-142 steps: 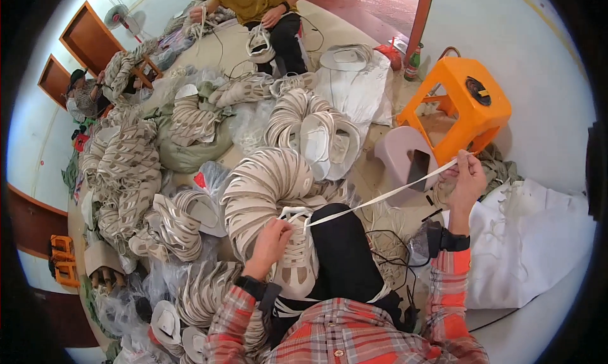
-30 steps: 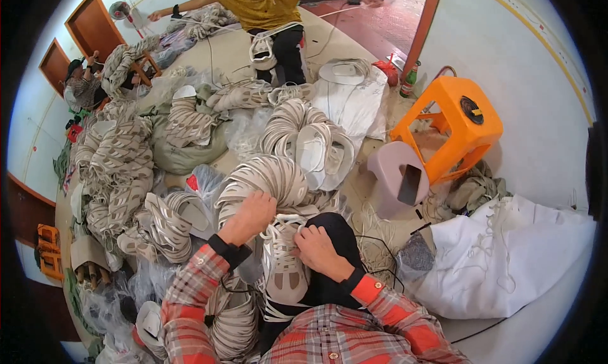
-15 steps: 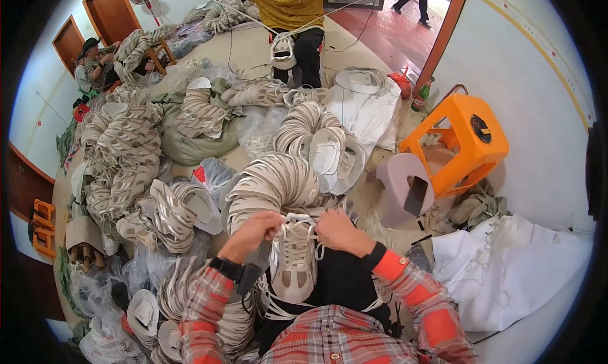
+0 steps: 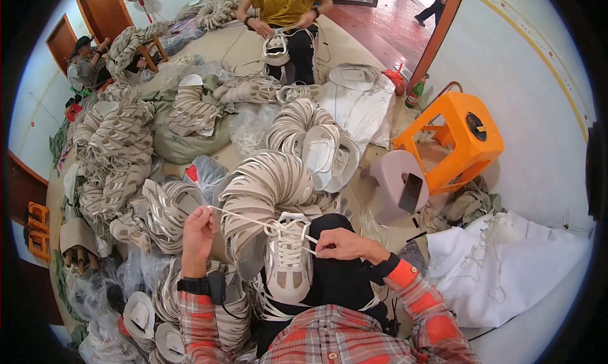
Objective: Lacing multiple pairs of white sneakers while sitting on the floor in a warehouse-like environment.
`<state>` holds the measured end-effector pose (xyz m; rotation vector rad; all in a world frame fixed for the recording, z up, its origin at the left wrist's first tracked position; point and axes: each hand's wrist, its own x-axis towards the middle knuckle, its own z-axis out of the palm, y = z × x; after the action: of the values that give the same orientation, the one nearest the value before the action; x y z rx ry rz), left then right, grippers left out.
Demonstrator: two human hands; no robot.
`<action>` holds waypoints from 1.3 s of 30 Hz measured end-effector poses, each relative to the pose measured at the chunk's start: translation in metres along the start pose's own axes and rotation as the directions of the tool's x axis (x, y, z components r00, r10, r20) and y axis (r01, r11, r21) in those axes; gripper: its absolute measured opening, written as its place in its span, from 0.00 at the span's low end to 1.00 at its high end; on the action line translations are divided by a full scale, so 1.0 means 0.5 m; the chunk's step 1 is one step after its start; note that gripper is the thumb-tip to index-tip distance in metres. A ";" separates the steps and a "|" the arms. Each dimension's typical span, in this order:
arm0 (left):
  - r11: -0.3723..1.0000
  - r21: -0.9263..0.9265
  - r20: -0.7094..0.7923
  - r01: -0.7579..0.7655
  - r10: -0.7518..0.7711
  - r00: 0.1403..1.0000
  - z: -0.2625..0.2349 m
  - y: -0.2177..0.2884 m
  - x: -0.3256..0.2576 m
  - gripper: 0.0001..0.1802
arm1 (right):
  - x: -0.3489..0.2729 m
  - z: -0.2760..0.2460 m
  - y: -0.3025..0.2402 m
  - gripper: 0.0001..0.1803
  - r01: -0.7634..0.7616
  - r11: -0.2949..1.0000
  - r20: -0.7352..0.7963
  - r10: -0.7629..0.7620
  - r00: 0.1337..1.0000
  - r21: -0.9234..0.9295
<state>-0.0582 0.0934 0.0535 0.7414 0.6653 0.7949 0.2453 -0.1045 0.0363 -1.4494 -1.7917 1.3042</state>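
Observation:
A beige and white shoe upper (image 4: 289, 278) lies on my lap, toe pointing toward me, with cream laces crossed up its front. My left hand (image 4: 199, 229) is raised to the left of it, fingers pinched on one end of the shoelace (image 4: 246, 217), which stretches taut from the top eyelets. On the other side, my right hand (image 4: 345, 244) stays close to the collar, its fingers closed on the other lace end. White straps circle my dark-clad thigh below the upper.
A curved stack of uppers (image 4: 272, 180) sits just ahead, and more bundles (image 4: 120, 133) are heaped at left. To the right stand a mauve stool (image 4: 394, 174) bearing a phone (image 4: 410, 193), an orange stool (image 4: 449, 139) and white sacking (image 4: 506, 269). A person (image 4: 278, 9) opposite handles another shoe.
My left hand has pulled out to the left, drawing the lace long and straight; my right hand has dropped slightly. The person opposite has brought their spread arms in to the shoe.

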 end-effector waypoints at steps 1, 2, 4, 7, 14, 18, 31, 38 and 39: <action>0.974 0.224 -0.028 -0.031 0.038 0.999 0.011 0.007 0.001 0.06 | 0.001 0.000 0.002 0.13 0.000 0.999 -0.015 -0.001 1.000 -0.033; 0.974 0.226 -0.025 -0.031 0.038 0.999 0.023 0.016 -0.003 0.06 | 0.002 -0.001 0.001 0.14 0.001 0.998 -0.031 -0.003 1.000 -0.066; 0.743 0.652 0.192 -0.151 0.031 0.981 0.060 0.040 -0.021 0.06 | 0.022 0.010 -0.019 0.14 -0.121 0.991 -0.116 0.128 0.985 0.063; 0.714 0.627 0.571 -0.313 -0.147 0.808 0.190 0.045 -0.023 0.06 | 0.046 0.038 -0.016 0.13 -0.162 0.979 -0.290 0.192 0.938 0.124; 0.109 0.892 0.452 -0.439 -0.245 0.858 0.215 -0.193 0.146 0.19 | 0.034 0.114 -0.017 0.08 0.235 0.930 -0.347 -0.328 0.879 -0.284; -0.350 0.855 0.167 -0.384 -0.514 0.841 0.234 -0.255 0.172 0.24 | 0.008 0.097 -0.050 0.06 0.227 0.865 -0.219 -0.352 0.910 -0.447; 0.882 0.465 0.304 -0.069 -0.086 0.949 0.264 -0.208 0.113 0.13 | 0.113 -0.084 -0.075 0.08 0.210 0.977 -0.726 -0.125 0.677 0.028; 0.584 0.697 0.312 -0.417 0.277 0.909 0.326 -0.113 -0.004 0.11 | 0.091 -0.090 -0.159 0.09 0.136 0.964 -0.606 0.033 0.795 0.230; 0.633 0.640 0.305 -0.435 0.310 0.900 0.333 -0.112 -0.013 0.11 | 0.087 -0.090 -0.159 0.09 0.134 0.965 -0.607 0.032 0.794 0.227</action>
<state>0.0856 0.0069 0.1054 1.6812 0.6653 0.8430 0.2318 -0.0459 0.1178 -1.4402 -1.1736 0.8552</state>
